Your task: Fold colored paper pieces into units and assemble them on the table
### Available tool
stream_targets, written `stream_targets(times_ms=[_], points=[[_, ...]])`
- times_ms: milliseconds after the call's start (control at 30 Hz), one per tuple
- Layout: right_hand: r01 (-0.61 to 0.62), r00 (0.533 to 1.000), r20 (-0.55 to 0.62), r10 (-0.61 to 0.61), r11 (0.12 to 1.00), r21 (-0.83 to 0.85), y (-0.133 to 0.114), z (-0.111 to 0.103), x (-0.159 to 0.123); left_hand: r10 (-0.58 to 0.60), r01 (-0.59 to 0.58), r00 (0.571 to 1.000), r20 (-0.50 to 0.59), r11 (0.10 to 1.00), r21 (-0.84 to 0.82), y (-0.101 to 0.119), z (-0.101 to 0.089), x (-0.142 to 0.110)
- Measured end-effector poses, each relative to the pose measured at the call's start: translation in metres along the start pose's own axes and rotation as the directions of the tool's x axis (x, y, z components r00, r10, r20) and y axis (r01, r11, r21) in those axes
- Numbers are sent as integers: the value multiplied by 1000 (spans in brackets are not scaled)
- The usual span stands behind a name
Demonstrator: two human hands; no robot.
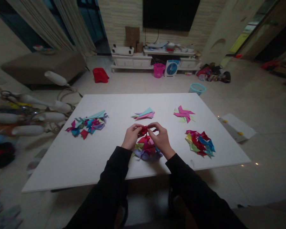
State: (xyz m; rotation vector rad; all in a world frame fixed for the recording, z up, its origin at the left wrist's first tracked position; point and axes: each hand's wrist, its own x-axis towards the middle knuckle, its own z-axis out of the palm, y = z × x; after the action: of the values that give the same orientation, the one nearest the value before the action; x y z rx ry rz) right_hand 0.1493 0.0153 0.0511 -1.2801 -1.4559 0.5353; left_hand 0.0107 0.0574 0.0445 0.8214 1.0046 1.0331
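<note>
Between my left hand (131, 136) and my right hand (161, 138) is a small folded red paper (144, 129). Both hands pinch it with thumb and fingers, just above the table. Directly below lies a pile of folded paper pieces (149, 149) in red, green and purple, partly covered by my hands. Beyond my hands rests a stack of folded paper strips (145, 113) in pink and light blue. To the right sit a pink and green paper pinwheel (184, 114) and another colourful pile of folded paper (200, 143).
A third heap of folded paper (87, 124) lies on the left of the white table (105, 168). A blue basket (197, 88) stands on the floor behind the far right corner. Farther back are a red stool (100, 75), a pink bucket (158, 70) and a fan (172, 68).
</note>
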Motion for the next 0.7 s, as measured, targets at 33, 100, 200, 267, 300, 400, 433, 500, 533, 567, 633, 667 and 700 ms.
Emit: stream_targets(times_ms=[33,100,200,267,300,400,433,500,533,567,633,667,700], points=[[11,1000,2,-11,1000,-22,-1,0,0,16,-16,1000,1,1000,6,0,-1,0],[40,999,4,-40,998,-53,-2,-1,0,43,-43,999,3,999,17,0,-2,0],[84,996,8,-84,994,-75,-3,-1,-1,68,-68,998,17,997,35,-1,-4,0],[105,994,17,-104,991,-86,-3,-1,0,97,-99,995,33,993,59,-3,-5,1],[116,993,23,-114,989,-92,-2,-1,0,115,-118,993,41,990,76,-4,-6,2],[147,989,49,-142,982,-119,-1,0,0,167,-174,984,61,974,143,-5,-7,3],[154,987,57,-148,979,-130,-1,1,0,182,-191,981,67,967,168,-6,-7,3],[159,986,69,-150,975,-156,1,1,-1,211,-222,975,76,950,219,-5,-6,2],[157,986,76,-146,973,-169,2,1,-1,223,-236,972,79,941,244,-5,-6,2],[153,987,82,-140,971,-182,3,2,-2,235,-249,968,82,931,268,-4,-6,1],[144,988,92,-127,968,-205,4,2,-2,258,-273,962,88,908,319,-3,-6,0],[142,988,97,-123,967,-213,5,2,-3,270,-284,959,90,895,344,-2,-6,-1],[142,987,101,-123,965,-218,6,2,-3,281,-295,955,92,882,369,-2,-5,-1]])
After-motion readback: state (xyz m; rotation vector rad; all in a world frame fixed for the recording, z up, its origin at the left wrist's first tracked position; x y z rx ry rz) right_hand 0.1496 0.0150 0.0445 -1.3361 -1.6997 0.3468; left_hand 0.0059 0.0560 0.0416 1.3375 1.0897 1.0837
